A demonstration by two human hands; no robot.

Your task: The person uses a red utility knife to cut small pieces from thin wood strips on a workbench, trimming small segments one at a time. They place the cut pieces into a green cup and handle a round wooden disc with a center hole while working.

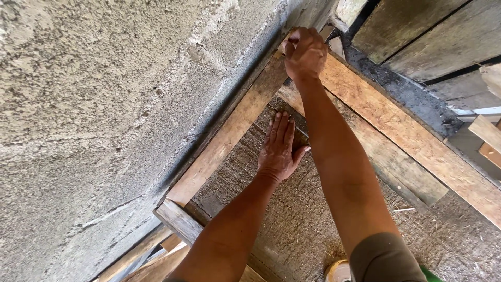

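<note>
At 12 o'clock, right hand (305, 52) grip closed at the corner of the brown wooden plank frame (229, 130), contents hidden | left hand (279, 149) spread flat on rough grey-brown matting (292, 219) | frame appeared laid against grey concrete-block wall (104, 104), corner unfinished.
</note>
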